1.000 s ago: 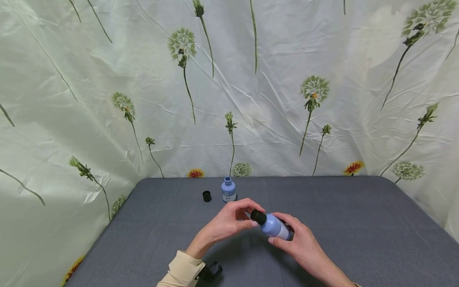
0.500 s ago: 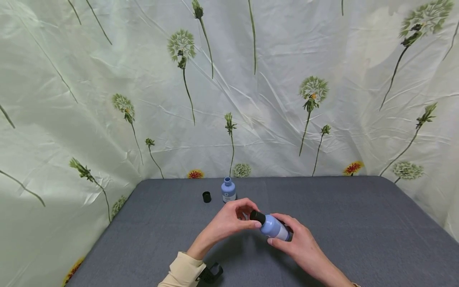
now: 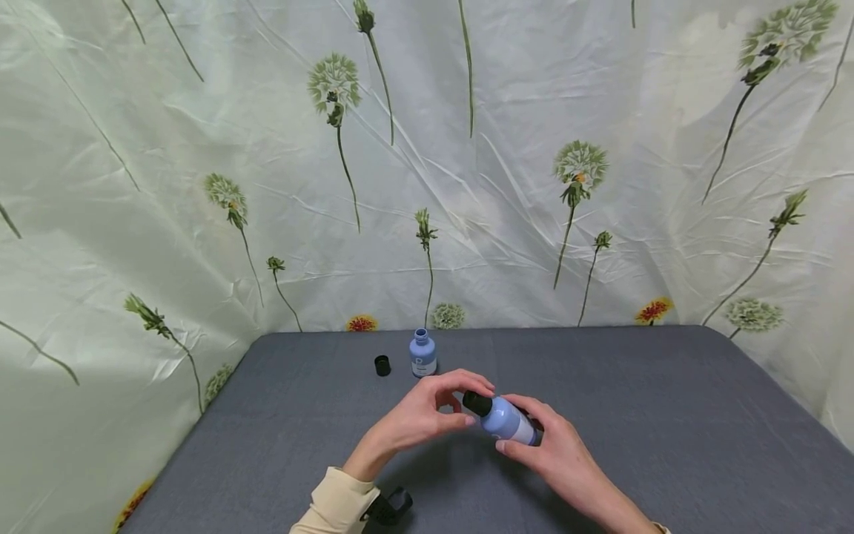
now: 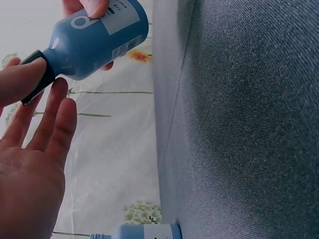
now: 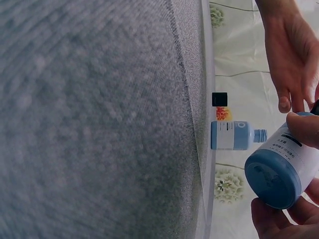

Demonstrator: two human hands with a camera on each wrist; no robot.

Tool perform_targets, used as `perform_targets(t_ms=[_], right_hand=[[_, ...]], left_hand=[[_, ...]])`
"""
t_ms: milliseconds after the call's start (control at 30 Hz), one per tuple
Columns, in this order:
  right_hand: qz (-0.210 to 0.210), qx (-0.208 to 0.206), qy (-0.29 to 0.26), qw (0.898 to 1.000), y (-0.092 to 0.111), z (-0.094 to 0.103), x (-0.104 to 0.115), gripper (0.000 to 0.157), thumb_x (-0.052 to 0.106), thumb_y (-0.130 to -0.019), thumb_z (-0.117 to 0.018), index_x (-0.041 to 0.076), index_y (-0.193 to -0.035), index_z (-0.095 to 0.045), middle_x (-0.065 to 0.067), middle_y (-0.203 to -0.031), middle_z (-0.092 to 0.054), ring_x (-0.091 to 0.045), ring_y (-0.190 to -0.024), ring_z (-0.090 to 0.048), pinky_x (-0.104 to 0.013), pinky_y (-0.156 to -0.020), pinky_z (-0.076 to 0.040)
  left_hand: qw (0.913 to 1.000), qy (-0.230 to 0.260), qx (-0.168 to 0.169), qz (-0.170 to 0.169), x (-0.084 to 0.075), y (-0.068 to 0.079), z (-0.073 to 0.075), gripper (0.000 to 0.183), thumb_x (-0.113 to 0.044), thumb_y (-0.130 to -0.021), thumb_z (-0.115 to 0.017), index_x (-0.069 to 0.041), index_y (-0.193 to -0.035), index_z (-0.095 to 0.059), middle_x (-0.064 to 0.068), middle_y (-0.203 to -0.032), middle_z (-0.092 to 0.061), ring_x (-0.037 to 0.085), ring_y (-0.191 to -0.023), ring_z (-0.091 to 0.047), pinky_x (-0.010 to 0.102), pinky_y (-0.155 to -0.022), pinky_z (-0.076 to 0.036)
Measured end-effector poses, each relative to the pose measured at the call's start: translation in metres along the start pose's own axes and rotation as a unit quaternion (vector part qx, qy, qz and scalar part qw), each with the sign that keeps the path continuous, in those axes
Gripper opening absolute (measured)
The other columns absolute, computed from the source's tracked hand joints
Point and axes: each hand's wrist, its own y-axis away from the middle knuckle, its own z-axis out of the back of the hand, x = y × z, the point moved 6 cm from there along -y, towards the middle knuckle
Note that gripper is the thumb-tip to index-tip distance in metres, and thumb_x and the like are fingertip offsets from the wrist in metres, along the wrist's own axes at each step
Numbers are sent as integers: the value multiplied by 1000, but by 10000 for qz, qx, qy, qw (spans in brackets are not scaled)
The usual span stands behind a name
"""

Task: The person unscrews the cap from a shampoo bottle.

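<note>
Above the grey table, my right hand grips a blue bottle with a white label, thumb on one side and fingers on the other. The bottle lies tilted, its neck toward the left and its base facing the right wrist camera. A black cap sits on its neck. My left hand has its thumb and fingers around this cap; in the left wrist view the thumb lies over the cap's side. The other left fingers spread out below the neck.
A second blue bottle stands uncapped toward the back of the grey table. Left of it rests another black cap. A white curtain with a dandelion print hangs behind the table. A black strap is at the left wrist.
My left thumb pressed closer over the cap half a second ago, then drew back leftward, while the index fingertip shifted right. The right hand keeps its grip on the bottle.
</note>
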Motion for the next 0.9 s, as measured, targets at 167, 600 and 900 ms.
perform_targets(t_ms=[167, 600, 900], right_hand=[[24, 11, 25, 10000, 0, 1, 1, 57, 25, -76, -86, 19, -127, -63, -6, -121, -60, -22, -99, -55, -39, -77, -46], [-53, 83, 59, 9999, 0, -1, 2, 56, 25, -75, -86, 20, -126, -63, -5, -120, -60, -22, -99, -55, -41, -77, -46], [-31, 74, 111, 9999, -1, 0, 1, 55, 23, -75, -86, 19, -125, -63, -4, -116, -62, -21, -98, -56, -41, -79, -46]], left_hand=[[9999, 148, -39, 58, 1, 0, 1, 39, 15, -86, -62, 1, -122, -63, 11, -121, -62, 17, -103, -59, 36, -83, -52], [9949, -357, -520, 782, 7, 3, 9, 29, -15, -86, -79, -19, -113, -69, -6, -100, -67, 15, -88, -62, 31, -72, -51], [9919, -526, -744, 880, 4, 4, 17, 28, -23, -83, -82, -24, -109, -69, -4, -95, -66, 16, -83, -61, 31, -69, -50]])
